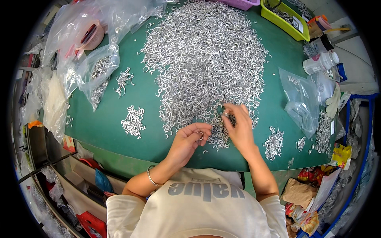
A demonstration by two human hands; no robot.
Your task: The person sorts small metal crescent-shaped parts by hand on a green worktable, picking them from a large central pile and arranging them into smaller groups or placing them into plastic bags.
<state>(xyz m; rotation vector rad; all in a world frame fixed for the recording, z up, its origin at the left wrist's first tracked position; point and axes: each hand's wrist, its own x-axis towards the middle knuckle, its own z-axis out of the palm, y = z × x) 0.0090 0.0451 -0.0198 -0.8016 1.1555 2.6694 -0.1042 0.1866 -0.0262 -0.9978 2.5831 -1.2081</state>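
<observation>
A large heap of small silver curved metal pieces (206,59), like open rings or crescents, spreads over the green table (143,154). My left hand (187,142) is at the heap's near edge, with fingers curled round a thin silver ring (200,136). My right hand (241,129) is just to its right, thumb and forefinger pinched on a small silver piece (226,114) whose exact shape is partly hidden. Between and below the hands lies a thinner scatter of pieces (218,139).
Small piles sit at left (133,121) and right (274,143). Clear plastic bags (299,103) lie at both sides. Far right hold a yellow-green basket (283,20) and white bottle (320,63); a pink basket (94,37) stands far left. Drawers (79,178) are below left.
</observation>
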